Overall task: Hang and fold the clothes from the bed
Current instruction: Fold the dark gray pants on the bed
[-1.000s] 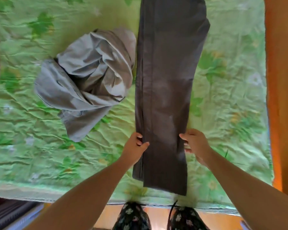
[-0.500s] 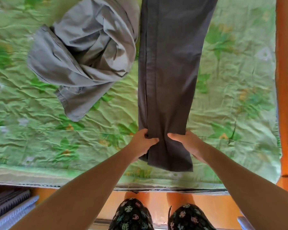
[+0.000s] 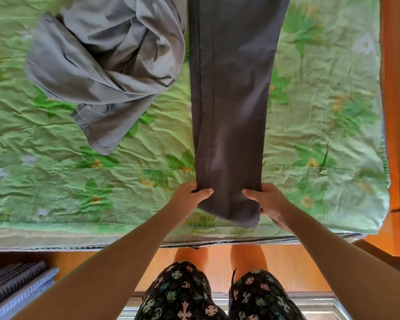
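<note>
Dark grey trousers (image 3: 231, 93) lie flat and lengthwise on the bed, legs stacked, running from the top of the view down to the near edge. My left hand (image 3: 189, 195) pinches the left side of the leg ends, thumb on top. My right hand (image 3: 267, 202) grips the right side of the same leg ends, and the hem hangs a little past my fingers. A crumpled light grey garment (image 3: 102, 63) lies in a heap to the left of the trousers, just touching them at the top.
The bed wears a wrinkled green floral sheet (image 3: 321, 125). An orange wooden bed frame (image 3: 395, 112) runs along the right and under the near edge. Striped grey fabric (image 3: 16, 287) sits at the lower left on the floor side. My legs stand against the bed.
Both hands have slid down the trouser legs toward the hem, and now hold them near the ends. The view has shifted toward the bed's near edge.
</note>
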`<state>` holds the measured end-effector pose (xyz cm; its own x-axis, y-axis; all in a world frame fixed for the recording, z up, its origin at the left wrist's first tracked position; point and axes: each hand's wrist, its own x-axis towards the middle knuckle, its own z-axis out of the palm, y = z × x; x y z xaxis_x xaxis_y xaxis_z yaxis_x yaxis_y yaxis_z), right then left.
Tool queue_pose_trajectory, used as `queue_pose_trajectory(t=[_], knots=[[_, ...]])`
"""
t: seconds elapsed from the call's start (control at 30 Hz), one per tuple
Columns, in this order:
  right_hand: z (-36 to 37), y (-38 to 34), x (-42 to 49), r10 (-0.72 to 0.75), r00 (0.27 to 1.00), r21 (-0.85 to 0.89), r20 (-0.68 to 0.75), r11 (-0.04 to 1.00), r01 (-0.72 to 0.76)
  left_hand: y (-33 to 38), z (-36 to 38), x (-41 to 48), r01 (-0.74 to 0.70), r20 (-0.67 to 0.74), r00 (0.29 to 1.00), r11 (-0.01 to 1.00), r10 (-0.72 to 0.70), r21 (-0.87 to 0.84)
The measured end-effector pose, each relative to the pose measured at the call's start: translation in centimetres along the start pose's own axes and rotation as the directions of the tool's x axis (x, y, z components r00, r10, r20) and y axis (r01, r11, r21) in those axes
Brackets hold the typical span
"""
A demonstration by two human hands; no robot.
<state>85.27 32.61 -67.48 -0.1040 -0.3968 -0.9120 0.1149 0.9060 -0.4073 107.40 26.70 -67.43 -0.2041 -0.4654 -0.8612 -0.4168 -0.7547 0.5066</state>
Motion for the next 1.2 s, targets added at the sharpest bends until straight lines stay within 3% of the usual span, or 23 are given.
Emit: queue_pose_trajectory(t=[0.17, 0.27, 0.43, 0.57, 0.67, 0.8, 0.93, 1.03, 1.1, 1.2], knots=[[-0.5, 1.3, -1.7, -0.003, 0.999, 0.215, 0.047, 0.977, -0.007, -0.2, -0.3, -1.9, -0.048, 0.114, 0.992, 0.993, 0.061, -0.109], [-0.5, 2.2, -2.1, 0.044, 0.996, 0.17, 0.083, 0.984, -0.058, -1.0, -0.3, -1.9, -0.072, 0.115, 0.99, 0.997, 0.076, -0.041], [-0.4, 3.1, -1.4, 0.063, 0.998, 0.12, -0.006, 0.991, -0.062, -2.6, -0.1, -1.4, -0.083, 0.115, 0.99, 0.995, 0.076, 0.056], [-0.7, 3.7, -1.5, 0.098, 0.995, 0.079, 0.035, 0.992, -0.1, -3.8, 0.2, -1.9, 0.023, 0.165, 0.986, 1.0, -0.026, 0.021], [-0.8, 4.4, -1.6, 0.126, 0.99, 0.103, 0.062, 0.986, -0.131, -4.8, 0.0, -2.1, 0.031, 0.173, 0.984, 0.992, -0.051, 0.118], [-0.7, 4.8, -1.5, 0.107, 0.992, -0.013, 0.06, 0.994, -0.107, -6.4, -0.5, -1.4, 0.057, 0.023, 0.997, 0.921, -0.071, 0.385], [-0.6, 2.8, -1.2, 0.051, 0.994, -0.076, 0.097, 0.996, -0.044, -5.3, -0.3, -1.0, 0.017, -0.005, 1.0, 0.866, -0.017, 0.499], [-0.8, 0.1, -0.4, -0.077, 0.994, 0.024, 0.074, 0.997, 0.076, -1.9, -0.3, 0.1, -0.058, -0.09, 0.99, 0.907, 0.105, 0.416], [-1.2, -2.2, 0.5, -0.137, 0.988, 0.066, 0.071, 0.989, 0.133, 1.0, -0.7, 1.7, -0.052, -0.197, 0.975, 0.965, 0.105, 0.258], [-1.4, -6.4, 2.4, -0.195, 0.981, 0.115, 0.019, 0.975, 0.192, 5.7, -1.3, 4.7, -0.088, -0.223, 0.97, 0.994, 0.101, 0.068]])
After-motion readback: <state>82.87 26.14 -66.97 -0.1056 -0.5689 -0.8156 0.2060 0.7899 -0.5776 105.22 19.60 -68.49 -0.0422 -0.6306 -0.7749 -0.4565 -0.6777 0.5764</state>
